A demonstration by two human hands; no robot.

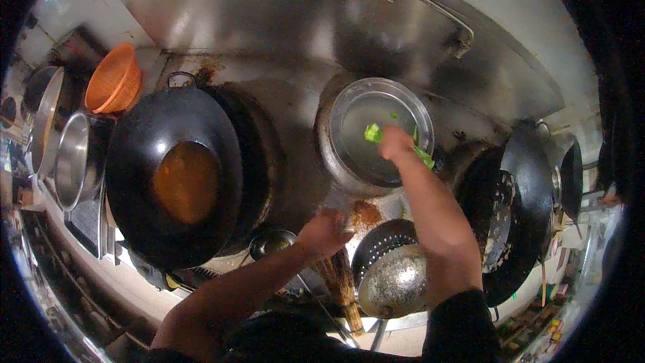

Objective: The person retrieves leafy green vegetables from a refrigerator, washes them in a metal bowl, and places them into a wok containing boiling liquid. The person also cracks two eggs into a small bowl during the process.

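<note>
My right hand (395, 142) is closed around some green leafy vegetable (373, 133), whose pale cut end and leaves stick out on both sides. It is above a round metal basin (347, 174) holding cloudy liquid (363, 116). A small green piece (394, 115) shows against the liquid. Nearer to me, my left hand (325, 229) grips a metal tool (338, 200) with a flat, blurred blade; its exact kind is unclear. Below that hand lie a bamboo wok brush (345, 287) and a ladle (272, 243). Beside the brush rest a black perforated strainer (375, 242) and a dented metal one (395, 280).
To the left, a large black wok (136, 201) contains brown liquid (186, 181). Behind it is an orange plastic basket (113, 80), with a steel bowl (73, 161) at its left. Another wok (529, 201) stands tilted at right. A tap (433, 7) projects from the steel backsplash (242, 15).
</note>
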